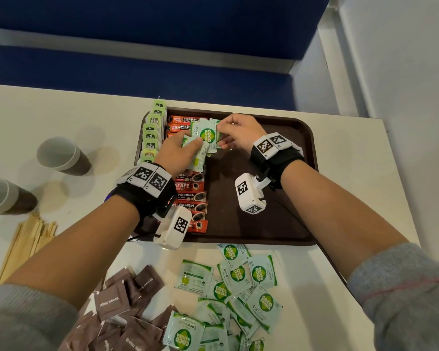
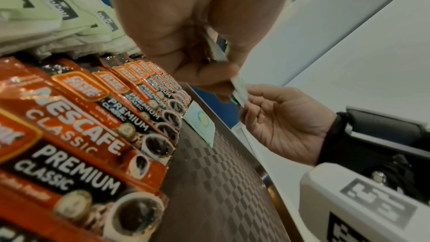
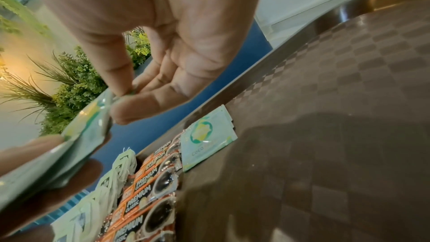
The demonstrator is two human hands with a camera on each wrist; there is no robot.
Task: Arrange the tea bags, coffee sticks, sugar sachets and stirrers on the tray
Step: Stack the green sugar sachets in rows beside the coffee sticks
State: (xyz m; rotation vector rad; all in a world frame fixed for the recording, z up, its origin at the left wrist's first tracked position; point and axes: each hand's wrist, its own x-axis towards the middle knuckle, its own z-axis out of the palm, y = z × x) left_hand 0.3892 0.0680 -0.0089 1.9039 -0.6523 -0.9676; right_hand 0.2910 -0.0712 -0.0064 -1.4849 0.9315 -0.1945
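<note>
A dark brown tray [image 1: 276,219] holds a column of green tea bags [image 1: 151,134] along its left edge and a column of red coffee sticks [image 1: 192,196] beside them. Both hands hover over the tray's far left part with a small stack of green coco sugar sachets [image 1: 205,134] between them. My left hand [image 1: 181,148] grips the stack from below. My right hand [image 1: 228,134] pinches the top sachets at their right edge. One sachet [image 3: 207,138] lies flat on the tray by the far rim, next to the coffee sticks [image 2: 130,109].
More green sachets [image 1: 235,290] and brown sugar sachets [image 1: 122,307] lie loose on the white table in front of the tray. Wooden stirrers [image 1: 27,243] lie at the left, beyond them two paper cups [image 1: 61,155]. A blue partition stands behind the table.
</note>
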